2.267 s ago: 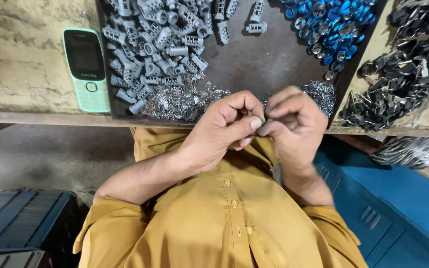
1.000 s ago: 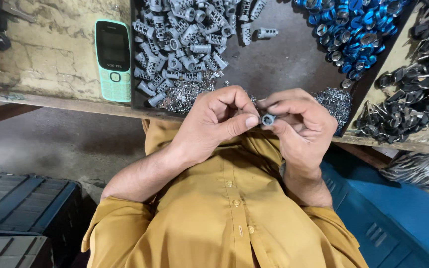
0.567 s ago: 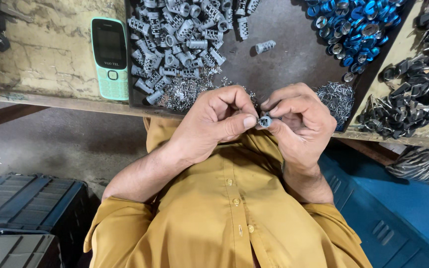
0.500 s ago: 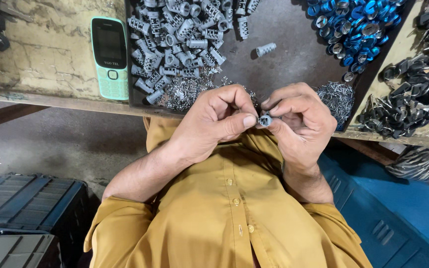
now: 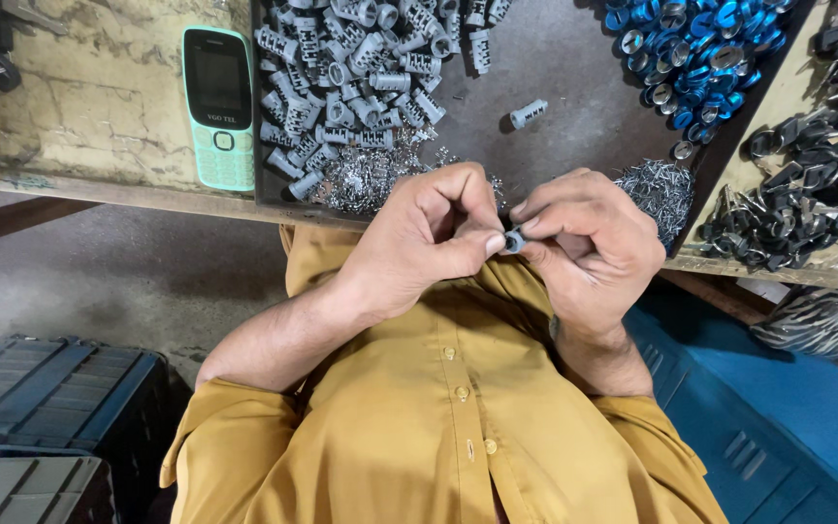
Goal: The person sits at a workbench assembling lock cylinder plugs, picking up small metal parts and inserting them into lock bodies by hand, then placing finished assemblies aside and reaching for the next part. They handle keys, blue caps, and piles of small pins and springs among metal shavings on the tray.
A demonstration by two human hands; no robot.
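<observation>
Two hands pinch one small grey metal cylinder (image 5: pixel 513 240).
Left hand (image 5: pixel 429 243) fingertips at 9 o'clock, right hand (image 5: pixel 589 243) fingertips at 3, pressed together.

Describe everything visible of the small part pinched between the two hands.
The small grey part looks like a short metal cylinder seen end-on, with a dark hollow centre. It is held above the worktable's front edge, in front of the mustard shirt. The left hand pinches it from one side, the right hand from the other. Fingers hide most of it, so its length cannot be told.
</observation>
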